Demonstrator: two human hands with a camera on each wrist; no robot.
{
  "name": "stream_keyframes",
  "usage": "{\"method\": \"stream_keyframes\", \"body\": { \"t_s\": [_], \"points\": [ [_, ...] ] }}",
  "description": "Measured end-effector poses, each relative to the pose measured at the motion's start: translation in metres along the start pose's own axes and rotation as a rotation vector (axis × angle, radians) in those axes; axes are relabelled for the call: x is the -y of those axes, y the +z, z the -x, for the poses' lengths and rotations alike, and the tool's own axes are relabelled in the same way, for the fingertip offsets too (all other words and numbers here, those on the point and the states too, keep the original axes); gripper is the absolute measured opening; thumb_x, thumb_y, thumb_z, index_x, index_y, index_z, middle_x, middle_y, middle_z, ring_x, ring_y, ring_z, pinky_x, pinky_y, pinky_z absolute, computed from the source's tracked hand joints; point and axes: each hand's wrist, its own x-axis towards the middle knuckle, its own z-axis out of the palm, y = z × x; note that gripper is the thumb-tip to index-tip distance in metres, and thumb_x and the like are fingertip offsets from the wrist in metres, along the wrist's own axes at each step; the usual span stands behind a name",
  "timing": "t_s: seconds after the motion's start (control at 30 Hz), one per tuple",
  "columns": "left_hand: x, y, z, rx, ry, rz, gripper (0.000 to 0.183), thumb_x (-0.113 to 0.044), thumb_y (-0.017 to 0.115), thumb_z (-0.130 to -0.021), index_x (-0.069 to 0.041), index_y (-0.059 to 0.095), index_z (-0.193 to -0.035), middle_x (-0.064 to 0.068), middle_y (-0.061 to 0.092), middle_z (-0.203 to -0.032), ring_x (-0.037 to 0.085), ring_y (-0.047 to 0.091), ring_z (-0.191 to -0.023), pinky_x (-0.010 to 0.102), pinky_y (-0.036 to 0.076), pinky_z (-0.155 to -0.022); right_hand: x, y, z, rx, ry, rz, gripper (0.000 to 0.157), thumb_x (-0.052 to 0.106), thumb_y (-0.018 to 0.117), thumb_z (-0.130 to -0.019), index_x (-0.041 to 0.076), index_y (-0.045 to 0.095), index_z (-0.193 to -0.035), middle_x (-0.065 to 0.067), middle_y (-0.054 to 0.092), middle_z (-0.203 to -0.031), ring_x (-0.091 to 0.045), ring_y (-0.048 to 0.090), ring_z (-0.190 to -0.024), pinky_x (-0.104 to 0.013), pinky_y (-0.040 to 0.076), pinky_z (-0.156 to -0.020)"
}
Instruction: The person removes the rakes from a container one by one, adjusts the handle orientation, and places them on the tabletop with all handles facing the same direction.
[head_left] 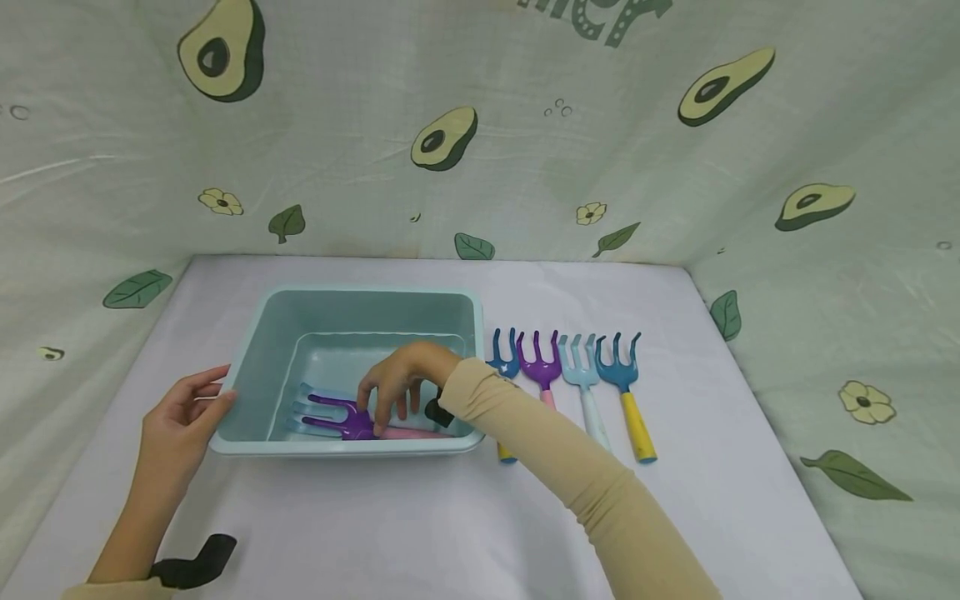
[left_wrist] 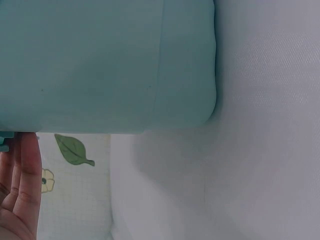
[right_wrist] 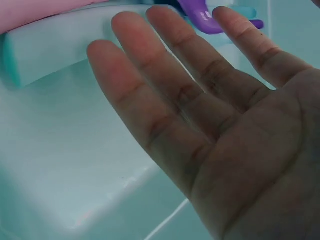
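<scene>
A light-teal plastic basin (head_left: 375, 292) stands on the left of the table. At its left rim, my left hand (head_left: 176, 425) grips the edge, thumb on top; the left wrist view shows those fingers (left_wrist: 30, 165) against the rim. Inside the basin, a purple hand rake (head_left: 352, 421) with a pink handle lies over a light-blue hand rake (head_left: 303, 408). Over the purple rake's neck hangs my right hand (head_left: 401, 379), its fingertips at or just above it. The right wrist view shows the fingers (right_wrist: 175, 95) extended and loosely spread beside the handles.
Right of the basin lies a row of hand rakes: a blue one (head_left: 504, 358) partly under the right sleeve, a purple one (head_left: 538, 367), a light-blue one (head_left: 581, 375) and a blue one with yellow handle (head_left: 633, 417). Avocado-print cloth (head_left: 525, 167) hangs behind the table.
</scene>
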Motion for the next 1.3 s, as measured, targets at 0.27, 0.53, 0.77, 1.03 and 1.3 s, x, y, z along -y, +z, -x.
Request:
{"method": "stream_keyframes", "body": {
  "t_s": [0.27, 0.53, 0.77, 1.03, 1.3],
  "points": [
    [-0.001, 0.0, 0.0, -0.003, -0.005, -0.003, 0.042, -0.015, 0.06, -0.09, -0.008, 0.051, -0.131, -0.022, 0.053, -0.093, -0.011, 0.056, -0.075, 0.004, 0.046, -0.063, 0.001, 0.005, -0.004, 0.035, 0.038, -0.004, 0.052, 0.021, 0.071, -0.08, 0.019, 0.049, -0.127, -0.001, 0.056, -0.104, -0.021, 0.061, -0.098, -0.038, 0.052, -0.084],
    [0.0, 0.0, 0.001, -0.011, -0.017, -0.017, 0.043, -0.016, 0.06, -0.09, -0.009, 0.051, -0.131, -0.023, 0.052, -0.093, -0.011, 0.055, -0.075, 0.004, 0.045, -0.062, 0.002, 0.007, -0.008, 0.053, 0.1, -0.002, 0.053, 0.02, 0.07, -0.081, 0.019, 0.047, -0.129, -0.002, 0.058, -0.106, -0.023, 0.063, -0.1, -0.038, 0.053, -0.084],
    [-0.001, 0.0, 0.001, -0.009, -0.01, -0.005, 0.042, -0.015, 0.06, -0.09, -0.009, 0.051, -0.131, -0.022, 0.052, -0.093, -0.011, 0.055, -0.074, 0.004, 0.046, -0.062, 0.0, 0.006, -0.01, 0.109, 0.138, -0.013, 0.055, 0.022, 0.068, -0.082, 0.015, 0.045, -0.132, 0.001, 0.058, -0.107, -0.023, 0.06, -0.106, -0.04, 0.051, -0.089],
    [0.0, 0.0, 0.0, -0.008, -0.011, -0.004, 0.042, -0.015, 0.06, -0.09, -0.009, 0.051, -0.131, -0.022, 0.052, -0.093, -0.01, 0.056, -0.075, 0.005, 0.046, -0.062, -0.001, 0.006, -0.013, 0.125, 0.153, -0.002, 0.061, 0.021, 0.068, -0.082, 0.011, 0.041, -0.135, -0.004, 0.057, -0.111, -0.023, 0.061, -0.101, -0.039, 0.051, -0.088],
    [0.0, 0.001, 0.0, -0.012, -0.01, -0.01, 0.042, -0.015, 0.06, -0.09, -0.008, 0.051, -0.131, -0.022, 0.052, -0.093, -0.011, 0.055, -0.075, 0.004, 0.046, -0.062, -0.001, 0.007, -0.013, 0.132, 0.143, 0.048, 0.054, 0.016, 0.063, -0.085, 0.01, 0.043, -0.135, -0.004, 0.055, -0.115, -0.021, 0.061, -0.092, -0.033, 0.054, -0.076]
  ]
}}
